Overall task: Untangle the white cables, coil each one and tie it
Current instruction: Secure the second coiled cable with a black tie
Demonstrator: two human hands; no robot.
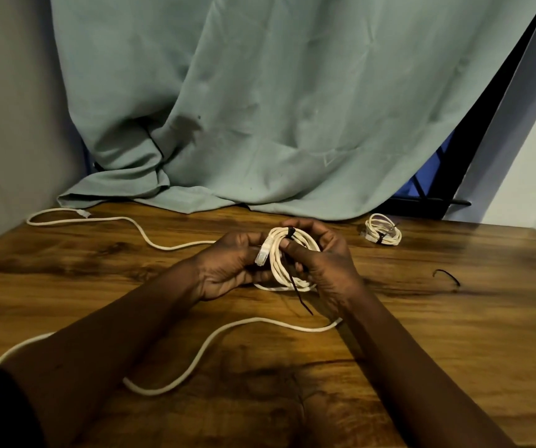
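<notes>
The coiled white cable point(287, 253), a black tie point(295, 286) looped round it, is held upright over the middle of the wooden table point(454, 334) between the left hand point(228, 270), fingers closed on its plug side, and the right hand point(328, 266), fingertips pinching the tie, both forearms reaching forward.

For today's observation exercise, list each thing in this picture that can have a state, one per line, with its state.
Coil in hands: wound, black tie around it, tie's tail hanging loose.
Far coil: wound and tied, lying on the table.
Loose cable: uncoiled, snaking across the table.
Spare tie: unused, lying alone.
Left hand: gripping the coil.
Right hand: gripping the coil at the tie.
Curtain: drawn, hem resting on the table.
</notes>
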